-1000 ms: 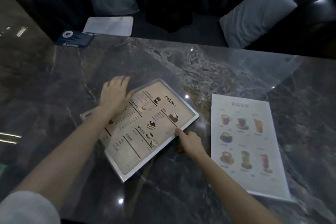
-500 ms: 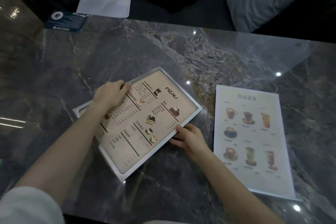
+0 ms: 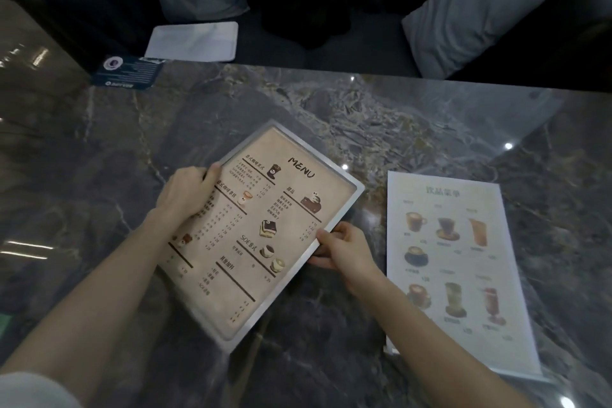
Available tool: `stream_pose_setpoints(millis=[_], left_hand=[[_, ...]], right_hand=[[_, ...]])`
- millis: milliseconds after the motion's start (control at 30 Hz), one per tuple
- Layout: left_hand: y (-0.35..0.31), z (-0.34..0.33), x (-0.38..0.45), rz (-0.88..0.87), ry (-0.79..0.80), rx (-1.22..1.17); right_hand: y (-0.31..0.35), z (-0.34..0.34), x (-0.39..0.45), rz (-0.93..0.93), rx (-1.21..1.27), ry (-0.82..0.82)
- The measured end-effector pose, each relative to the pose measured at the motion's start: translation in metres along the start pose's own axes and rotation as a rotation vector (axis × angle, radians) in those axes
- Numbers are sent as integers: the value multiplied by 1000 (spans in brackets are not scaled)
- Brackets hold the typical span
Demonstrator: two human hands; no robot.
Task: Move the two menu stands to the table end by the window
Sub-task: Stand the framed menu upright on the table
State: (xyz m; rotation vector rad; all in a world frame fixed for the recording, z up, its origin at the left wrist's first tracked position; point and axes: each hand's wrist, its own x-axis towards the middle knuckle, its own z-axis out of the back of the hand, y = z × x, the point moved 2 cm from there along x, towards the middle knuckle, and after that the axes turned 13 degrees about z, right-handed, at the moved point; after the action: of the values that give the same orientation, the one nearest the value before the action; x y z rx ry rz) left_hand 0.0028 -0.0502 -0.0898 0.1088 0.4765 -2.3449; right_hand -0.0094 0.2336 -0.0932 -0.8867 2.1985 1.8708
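Observation:
A beige menu stand [image 3: 265,235] with a silver frame and the word MENU sits tilted over the middle of the dark marble table [image 3: 331,109], lifted off its surface. My left hand [image 3: 185,192] grips its left edge, thumb on the face. My right hand [image 3: 344,248] grips its right edge from below, thumb on the frame. A second menu stand [image 3: 457,268], white with pictures of drinks, lies flat on the table to the right, untouched.
A dark blue card [image 3: 127,71] lies at the table's far left edge. Beyond the table is a dark sofa with a white tray [image 3: 193,41] on the seat and grey cushions [image 3: 477,10].
My left hand shifted from flat on the beige menu stand to gripping its edge. Both hands raised the stand off the table and turned it more upright.

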Motion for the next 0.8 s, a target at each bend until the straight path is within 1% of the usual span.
stream_pose_setpoints(millis=[233,333,400,500,667,733,800], left_hand=[[-10,27,-11,4,-171,-193],[-21,36,-20,-10,-217,-305],[-29,40,-26,20,-241,-387],[-37,39,-35,111,-267,-549],[-55,31,-54,406,-299,-884],[-62,25,-61,499,-314,-975],[-64,19,-66,555,-292,-1055]], right_hand=[[42,1,1,220,-117,76],[59,6,1,286,-146,88],[73,10,0,327,-203,88],[97,14,-4,409,-276,127],[128,20,-16,583,-409,201],[134,22,-20,640,-491,217],[135,24,-25,698,-566,225]])
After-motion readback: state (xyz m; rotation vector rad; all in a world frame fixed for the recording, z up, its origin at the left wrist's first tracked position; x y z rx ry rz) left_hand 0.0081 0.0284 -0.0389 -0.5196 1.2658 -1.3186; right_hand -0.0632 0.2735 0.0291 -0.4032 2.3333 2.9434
